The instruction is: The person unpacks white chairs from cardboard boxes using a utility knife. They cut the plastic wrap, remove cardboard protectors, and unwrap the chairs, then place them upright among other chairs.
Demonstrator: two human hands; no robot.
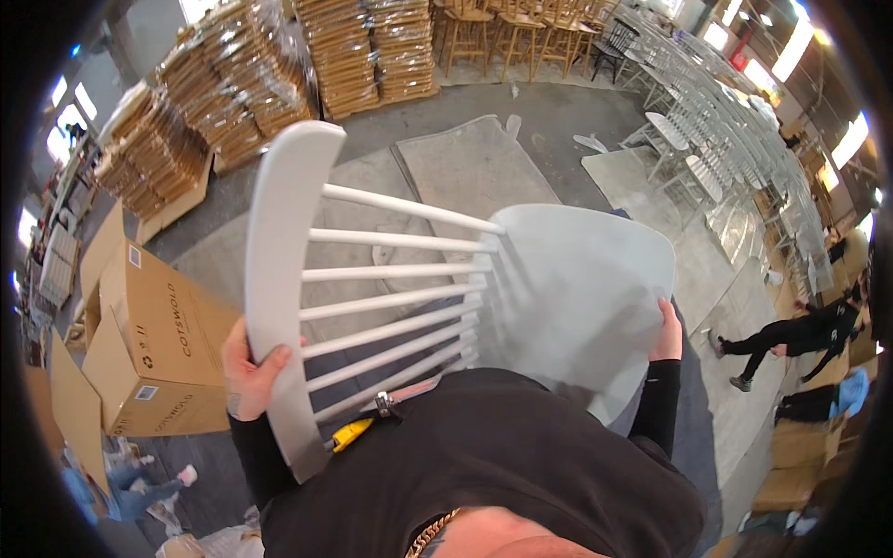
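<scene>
A pale grey spindle-back chair point(586, 279) lies tipped across the front of my body, its back to the left and its seat to the right. My left hand point(249, 374) grips the curved top rail point(284, 232), with the thumb over its inner side. The right hand point(667, 333) is closed round the seat's rim. Several spindles point(400, 272) run between the rail and the seat. No legs show from here. Beside my torso, near the rail's lower end, is a yellow-handled tool point(352, 434), its kind unclear.
An open cardboard box point(177, 344) stands at left. Wrapped stacks of wooden parts point(363, 56) and wooden stools point(516, 33) line the back. Rows of grey chairs point(702, 172) fill the far right. People point(800, 337) are at right, another point(149, 493) at lower left. Flat sheets point(474, 167) cover the floor.
</scene>
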